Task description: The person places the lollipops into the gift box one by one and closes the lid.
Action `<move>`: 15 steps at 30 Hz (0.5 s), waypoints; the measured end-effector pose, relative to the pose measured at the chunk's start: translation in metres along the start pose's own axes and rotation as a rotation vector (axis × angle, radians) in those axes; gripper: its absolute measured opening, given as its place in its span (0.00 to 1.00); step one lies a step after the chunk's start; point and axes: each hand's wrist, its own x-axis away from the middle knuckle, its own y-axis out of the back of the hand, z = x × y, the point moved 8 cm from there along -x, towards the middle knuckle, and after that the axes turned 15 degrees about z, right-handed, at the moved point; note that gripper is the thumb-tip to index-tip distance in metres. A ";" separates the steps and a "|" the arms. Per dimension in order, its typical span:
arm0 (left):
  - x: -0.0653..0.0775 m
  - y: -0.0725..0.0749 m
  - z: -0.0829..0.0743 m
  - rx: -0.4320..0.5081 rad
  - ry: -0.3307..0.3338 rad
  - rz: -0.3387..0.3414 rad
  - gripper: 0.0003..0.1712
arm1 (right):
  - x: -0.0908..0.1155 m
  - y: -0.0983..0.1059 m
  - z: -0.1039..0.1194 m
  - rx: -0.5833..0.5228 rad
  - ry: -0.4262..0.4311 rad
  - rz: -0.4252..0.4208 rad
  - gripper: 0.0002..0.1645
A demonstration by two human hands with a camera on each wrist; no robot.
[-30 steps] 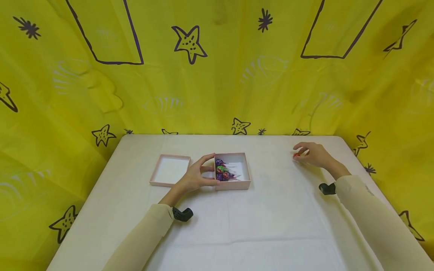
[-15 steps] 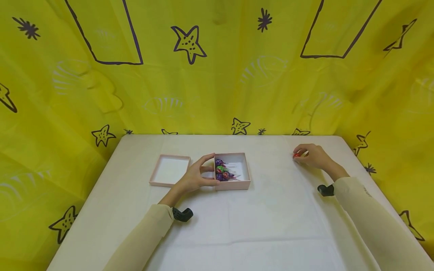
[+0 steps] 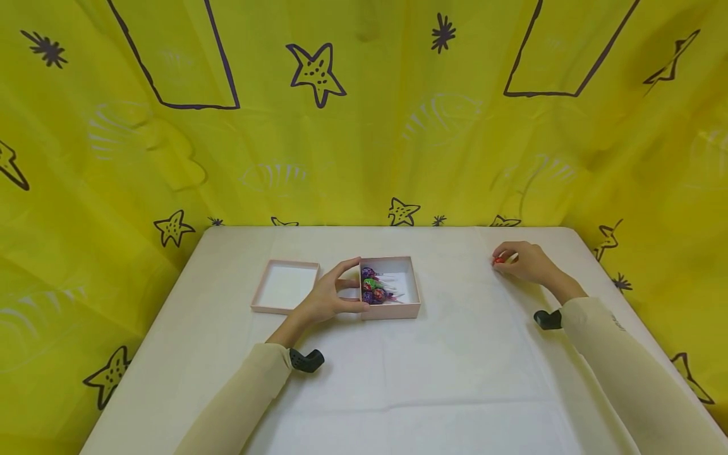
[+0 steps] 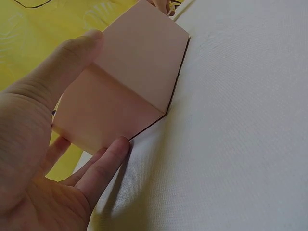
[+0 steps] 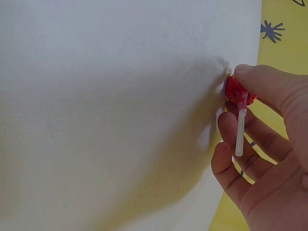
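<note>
My left hand grips the left end of a pale pink cardboard box, thumb on the near side and fingers reaching round the end wall. Inside the box, along its left wall, lie several wrapped lollipops in purple, green and red, their white sticks pointing right. Off to the right, my right hand pinches a red-wrapped lollipop by its candy head between thumb and fingertips, close over the table. Its short white stick points back toward the palm in the right wrist view.
The box's lid lies inside-up to the left of the box, partly behind my left hand. A white cloth covers the table. A yellow curtain with starfish drawings hangs behind and at both sides.
My right hand has shifted slightly down and left, with more of the red lollipop showing between its fingers. The left hand and the box have stayed still.
</note>
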 end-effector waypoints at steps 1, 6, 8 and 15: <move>0.000 0.000 0.000 -0.001 0.001 0.001 0.62 | 0.000 0.000 0.000 -0.002 0.001 0.003 0.12; 0.001 0.000 -0.003 -0.009 0.001 0.002 0.61 | 0.000 0.000 0.001 -0.003 -0.002 0.007 0.12; 0.001 0.000 -0.003 -0.015 0.001 0.001 0.61 | 0.000 0.000 0.001 -0.001 -0.001 0.008 0.12; 0.001 -0.001 -0.002 -0.004 0.001 0.004 0.61 | -0.003 0.001 0.001 0.019 0.018 0.024 0.11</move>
